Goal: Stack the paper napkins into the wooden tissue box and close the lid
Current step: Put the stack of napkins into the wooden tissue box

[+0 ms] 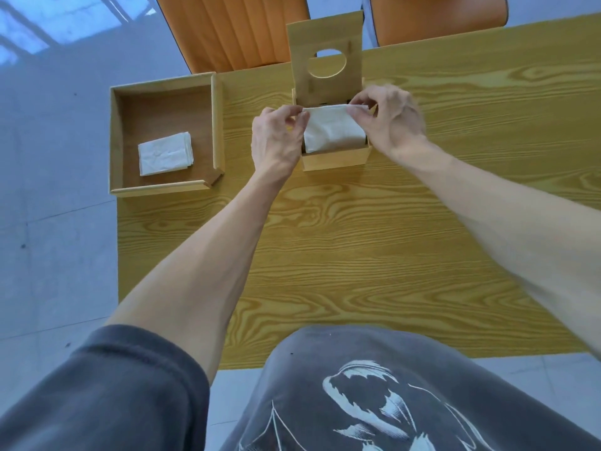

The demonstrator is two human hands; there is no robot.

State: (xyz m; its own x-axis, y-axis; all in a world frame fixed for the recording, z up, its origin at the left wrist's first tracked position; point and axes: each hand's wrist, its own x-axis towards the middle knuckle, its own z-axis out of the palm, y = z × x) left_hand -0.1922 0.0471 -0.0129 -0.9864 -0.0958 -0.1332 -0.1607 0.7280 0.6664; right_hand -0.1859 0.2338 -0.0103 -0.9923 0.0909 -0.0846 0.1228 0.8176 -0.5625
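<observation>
The wooden tissue box (335, 159) stands on the table's far middle, its lid (325, 37) raised upright with a round hole in it. A white paper napkin (331, 130) hangs over the box's opening. My left hand (276, 139) pinches its top left corner and my right hand (387, 120) pinches its top right corner, holding the upper edge stretched between them. A small stack of folded white napkins (165, 153) lies in the open wooden tray (218, 125) to the left. The inside of the box is hidden by the napkin.
The wood-grain table (357, 239) ends just left of the tray and near my torso. Two orange chairs (234, 27) stand behind the far edge. Grey tiled floor (48, 190) lies to the left.
</observation>
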